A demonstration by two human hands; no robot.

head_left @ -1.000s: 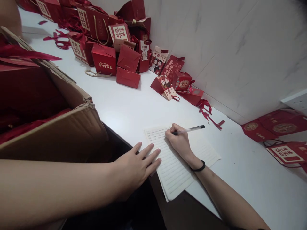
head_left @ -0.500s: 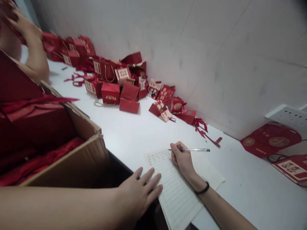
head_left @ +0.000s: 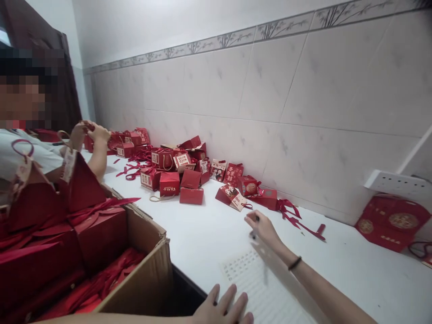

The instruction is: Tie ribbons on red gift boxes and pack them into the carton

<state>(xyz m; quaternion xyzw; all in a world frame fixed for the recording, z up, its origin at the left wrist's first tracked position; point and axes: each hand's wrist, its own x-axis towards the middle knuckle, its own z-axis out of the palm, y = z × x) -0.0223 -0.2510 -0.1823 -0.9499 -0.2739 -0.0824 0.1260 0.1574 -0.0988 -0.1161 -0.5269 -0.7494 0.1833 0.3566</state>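
Note:
My right hand point(head_left: 268, 234), with a dark band on its wrist, is raised above the table and closed around a pen point(head_left: 253, 234). The pen is blurred and partly hidden by the fingers. Below it lies a sheet of lined paper point(head_left: 270, 281) with rows of handwriting near its top edge. My left hand point(head_left: 222, 309) rests palm down with fingers spread at the paper's lower left edge; the lower part of that hand is cut off by the frame.
A cardboard box point(head_left: 141, 274) of red gift boxes stands at the left. Small red boxes point(head_left: 169, 183) and ribbons point(head_left: 290, 209) lie along the wall. Beyond the box, a person point(head_left: 97, 144) handles something red. A power strip point(head_left: 394, 182) is at the right.
My right hand has lifted off the paper, taking the pen with it. The camera has tilted up, so more wall and the other person show. My left hand stays near the paper's edge.

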